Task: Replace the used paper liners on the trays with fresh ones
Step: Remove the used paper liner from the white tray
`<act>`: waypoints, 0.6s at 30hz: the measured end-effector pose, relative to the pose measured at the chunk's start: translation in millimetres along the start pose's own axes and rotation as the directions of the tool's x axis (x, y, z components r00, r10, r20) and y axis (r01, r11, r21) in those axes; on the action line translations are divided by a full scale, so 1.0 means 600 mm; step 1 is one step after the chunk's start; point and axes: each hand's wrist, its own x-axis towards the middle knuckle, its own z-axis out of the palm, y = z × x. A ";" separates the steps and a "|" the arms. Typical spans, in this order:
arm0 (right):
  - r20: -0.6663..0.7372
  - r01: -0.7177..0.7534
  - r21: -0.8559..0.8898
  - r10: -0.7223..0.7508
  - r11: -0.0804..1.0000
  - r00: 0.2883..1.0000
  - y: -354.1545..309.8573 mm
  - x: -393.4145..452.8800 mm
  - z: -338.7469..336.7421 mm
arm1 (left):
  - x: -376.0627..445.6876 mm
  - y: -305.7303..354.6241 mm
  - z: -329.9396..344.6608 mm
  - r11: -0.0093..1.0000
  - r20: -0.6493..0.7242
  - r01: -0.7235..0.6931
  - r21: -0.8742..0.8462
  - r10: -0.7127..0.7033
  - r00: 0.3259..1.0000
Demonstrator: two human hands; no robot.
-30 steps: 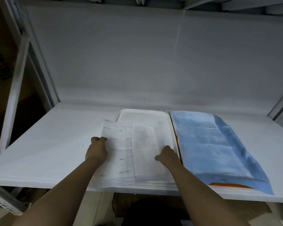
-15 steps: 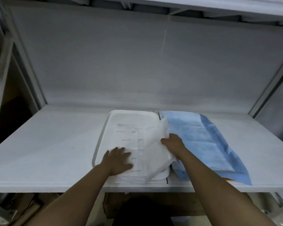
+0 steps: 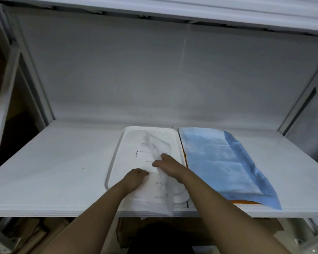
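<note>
A white tray (image 3: 117, 162) lies on the white shelf, near its front edge. Inside it, white paper liner sheets (image 3: 154, 191) with small printed marks are bunched and creased toward the middle, and their near end hangs over the shelf front. My right hand (image 3: 170, 165) grips a crumpled fold of the paper at the tray's centre. My left hand (image 3: 135, 178) lies on the paper just left of it with fingers curled into the sheet. To the right, a blue liner (image 3: 215, 160) covers an orange tray (image 3: 246, 202), of which only edges show.
The white shelf (image 3: 53, 162) sits in a white rack with a back wall and slanted side posts (image 3: 301, 96). An upper shelf (image 3: 173, 8) hangs overhead. Cardboard and dark objects lie below the shelf front.
Both hands have come together at the tray's middle, gathering the flat white paper into a crumpled bunch. My right hand moved left, off the blue liner's edge.
</note>
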 end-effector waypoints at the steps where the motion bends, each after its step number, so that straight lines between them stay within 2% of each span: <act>1: 0.003 0.017 -0.019 -0.017 1.000 1.000 0.002 0.002 0.012 | -0.006 0.006 -0.007 0.988 -0.016 0.047 -0.150 -0.050 0.999; 3: -0.013 0.013 -0.042 -0.013 0.999 1.000 0.006 0.006 0.035 | -0.007 0.009 -0.015 0.936 -0.001 0.120 -0.331 -0.128 0.992; 5: -0.022 0.008 -0.037 -0.009 0.999 1.000 0.009 0.009 0.054 | -0.004 0.005 -0.020 0.917 -0.001 0.143 -0.373 -0.154 0.988; 10: 0.085 0.016 -0.015 -0.014 1.000 0.996 0.019 -0.002 0.078 | 0.017 -0.021 -0.021 0.943 0.020 0.169 -0.288 -0.170 0.985; 11: 0.085 0.024 -0.024 -0.021 0.999 0.996 0.024 -0.002 0.079 | 0.016 -0.024 -0.020 0.955 -0.004 0.141 -0.262 -0.147 0.989; 14: 0.017 0.064 -0.085 -0.063 0.994 0.998 0.042 0.003 0.073 | 0.025 -0.038 -0.015 0.999 -0.100 0.015 -0.033 -0.018 0.995; 16: -0.031 0.086 -0.237 -0.096 0.968 0.995 0.055 0.007 0.062 | 0.025 -0.043 -0.015 0.996 -0.170 0.046 0.082 -0.032 0.985; 18: -0.023 0.083 -0.469 -0.106 0.879 0.994 0.072 0.009 0.053 | 0.027 -0.047 -0.017 0.965 -0.182 0.045 0.258 0.003 0.983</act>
